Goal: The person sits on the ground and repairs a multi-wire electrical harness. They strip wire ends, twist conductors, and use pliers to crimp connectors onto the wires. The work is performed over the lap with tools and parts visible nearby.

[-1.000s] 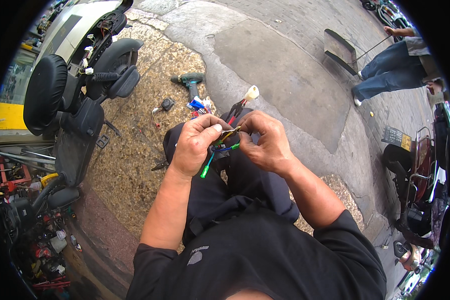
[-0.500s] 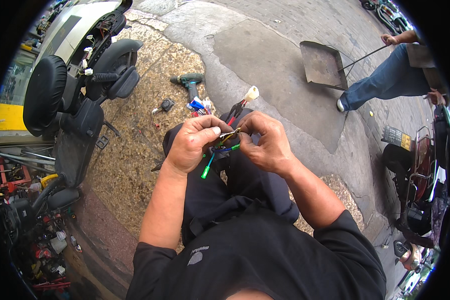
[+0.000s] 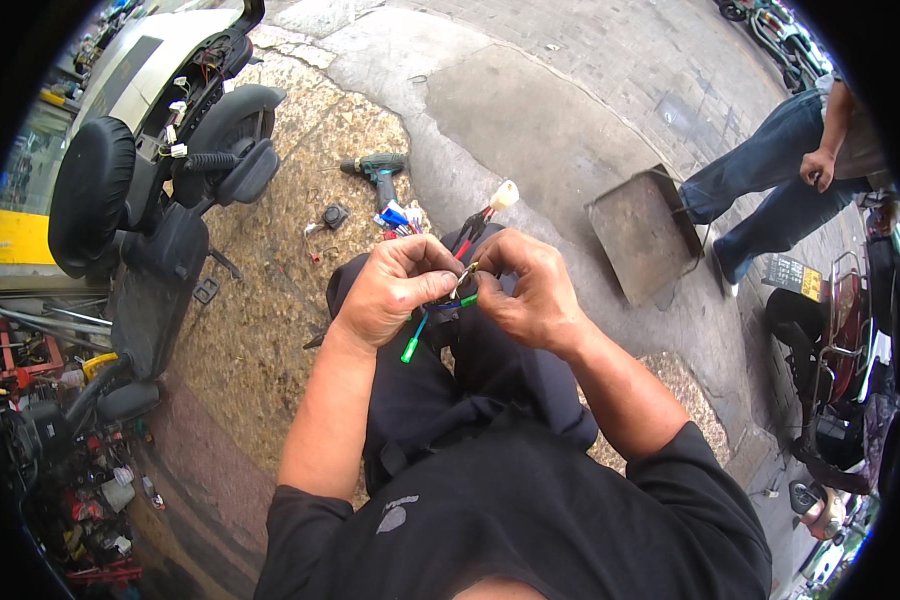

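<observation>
Over my knees, my left hand (image 3: 400, 290) and my right hand (image 3: 525, 290) are close together, each pinching thin wires (image 3: 465, 280) between thumb and fingertips. The bare-looking wire ends meet in the small gap between my fingers. They belong to a bundle whose red and black leads run up to a white plug connector (image 3: 505, 195) above my right hand. A wire with a green sleeved connector (image 3: 409, 349) dangles below my left hand. Another green connector (image 3: 468, 300) lies beside my right thumb. My fingers partly hide the bundle.
On the ground ahead lie a cordless drill (image 3: 378, 170), a small black round part (image 3: 334, 215) and blue and white connectors (image 3: 398, 215). A scooter (image 3: 155, 230) stands at left. At right a person in jeans (image 3: 760, 170) is beside a metal dustpan (image 3: 645, 235); a parked vehicle (image 3: 835, 350) stands nearer.
My two hands have drawn slightly closer together, still pinching the wires. At right, the other person has stepped nearer and the dustpan has shifted and turned.
</observation>
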